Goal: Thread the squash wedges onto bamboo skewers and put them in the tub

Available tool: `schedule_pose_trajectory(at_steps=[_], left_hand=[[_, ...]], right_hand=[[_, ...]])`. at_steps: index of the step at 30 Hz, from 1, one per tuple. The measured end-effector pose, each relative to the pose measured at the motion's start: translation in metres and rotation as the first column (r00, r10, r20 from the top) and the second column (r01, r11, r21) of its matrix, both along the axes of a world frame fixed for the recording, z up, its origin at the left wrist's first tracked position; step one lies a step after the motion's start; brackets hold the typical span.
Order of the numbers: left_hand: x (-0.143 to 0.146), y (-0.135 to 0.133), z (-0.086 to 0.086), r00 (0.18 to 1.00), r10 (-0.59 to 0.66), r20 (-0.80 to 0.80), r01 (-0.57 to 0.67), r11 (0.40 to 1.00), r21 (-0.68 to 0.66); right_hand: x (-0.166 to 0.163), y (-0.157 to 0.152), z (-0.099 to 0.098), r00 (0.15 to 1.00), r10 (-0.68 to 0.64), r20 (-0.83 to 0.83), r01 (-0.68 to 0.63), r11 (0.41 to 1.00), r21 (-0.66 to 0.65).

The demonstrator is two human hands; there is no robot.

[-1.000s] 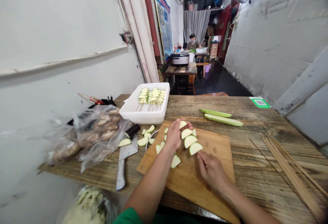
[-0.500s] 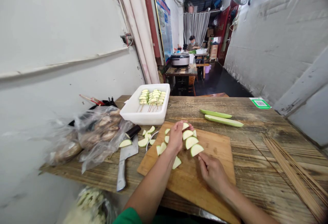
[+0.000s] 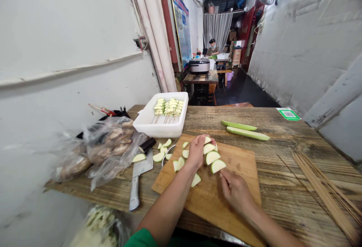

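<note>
Over the wooden cutting board (image 3: 240, 175), my two hands hold a row of green-edged zucchini slices (image 3: 212, 158) strung on a skewer. My left hand (image 3: 196, 152) is closed around the slice at the far end, its fingertips partly hidden behind it. At the near end, my right hand (image 3: 236, 188) pinches the skewer, just below the largest slice; little of the stick itself shows. Loose zucchini pieces (image 3: 195, 180) lie on the board beneath and beside my left hand.
A white container (image 3: 160, 129) of finished skewers stands beyond the board. Left are a cleaver (image 3: 135, 192), an eggplant piece (image 3: 147, 145) and bagged mushrooms (image 3: 120, 141). Long zucchini pieces (image 3: 248, 133) and bamboo skewers (image 3: 322, 196) lie to the right. A person (image 3: 212, 48) sits far back.
Almost nothing differs: both hands keep their holds on the skewered slices. The whole view has shifted very slightly.
</note>
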State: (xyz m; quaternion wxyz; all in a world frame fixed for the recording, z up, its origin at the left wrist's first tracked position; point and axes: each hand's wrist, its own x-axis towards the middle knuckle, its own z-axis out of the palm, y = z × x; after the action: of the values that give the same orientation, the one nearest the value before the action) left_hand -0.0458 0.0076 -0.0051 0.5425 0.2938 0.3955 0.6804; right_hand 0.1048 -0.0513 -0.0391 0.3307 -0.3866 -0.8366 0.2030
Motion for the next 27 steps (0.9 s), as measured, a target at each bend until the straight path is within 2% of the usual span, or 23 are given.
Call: schedule_pose_trajectory(at_steps=[12,16,22,27], left_hand=[[0.003,-0.002,0.001,0.999,-0.018,0.039,0.019,0.999,-0.032],[0.002,-0.001,0.002,0.994,-0.032,0.102,0.035,0.999,-0.033],[-0.005,-0.002,0.014,0.941,-0.164,0.297,0.187,0.981,-0.05],[-0.001,-0.007,0.015,0.938,-0.277,0.209,0.283,0.959,-0.001]], right_hand=[[0.001,0.001,-0.002,0.999,-0.012,0.052,0.012,1.0,0.016],[0.0,0.003,-0.002,0.999,-0.034,0.034,0.032,0.997,0.075],[0.001,0.008,-0.009,0.994,-0.114,0.006,0.11,0.97,0.217],[0.005,0.012,-0.015,0.982,-0.181,-0.052,0.188,0.941,0.283]])
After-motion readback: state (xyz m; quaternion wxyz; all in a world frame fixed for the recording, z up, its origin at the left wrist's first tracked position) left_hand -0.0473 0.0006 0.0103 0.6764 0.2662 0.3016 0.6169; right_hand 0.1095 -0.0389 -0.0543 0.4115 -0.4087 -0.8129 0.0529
